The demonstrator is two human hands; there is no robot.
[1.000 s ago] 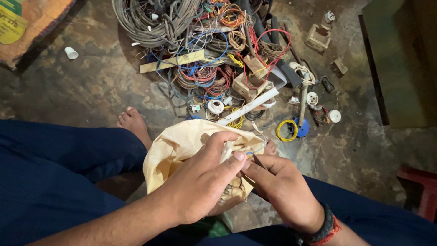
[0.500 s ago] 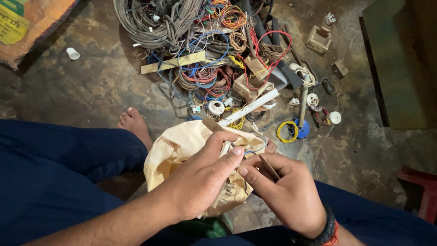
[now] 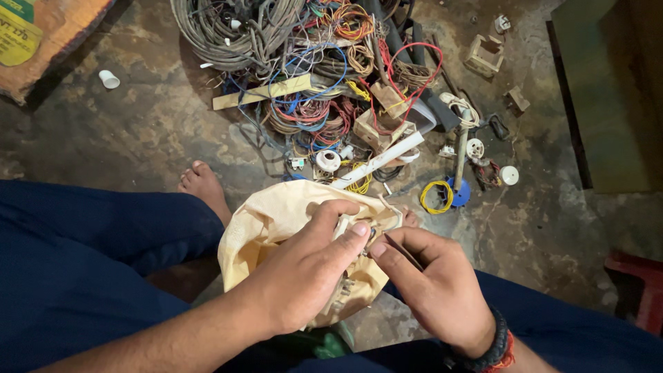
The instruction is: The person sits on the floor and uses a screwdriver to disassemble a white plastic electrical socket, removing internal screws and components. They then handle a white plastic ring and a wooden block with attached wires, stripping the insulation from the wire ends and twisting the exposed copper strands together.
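Note:
My left hand (image 3: 304, 273) grips a small pale plastic electrical fitting (image 3: 343, 224) over the mouth of a cream woven sack (image 3: 269, 221) that lies between my knees. My right hand (image 3: 435, 287) pinches a thin dark tool, like a small screwdriver (image 3: 400, 250), with its tip against the fitting. Thumb and fingertips of both hands meet at the fitting. A dark wristband with a red thread sits on my right wrist (image 3: 490, 349). The lower part of the fitting is hidden by my left hand.
A tangled heap of grey and coloured wires (image 3: 304, 62) lies ahead on the stained concrete floor, with wooden blocks (image 3: 483, 55), a white conduit strip (image 3: 380, 160), round white fittings (image 3: 509, 175) and a yellow wire coil (image 3: 436, 197). My bare foot (image 3: 204, 185) rests left. A red stool (image 3: 639, 290) is right.
My right hand has drawn closer to the left, bringing the tool tip to the fitting. My left thumb has shifted over the fitting. The sack stays put.

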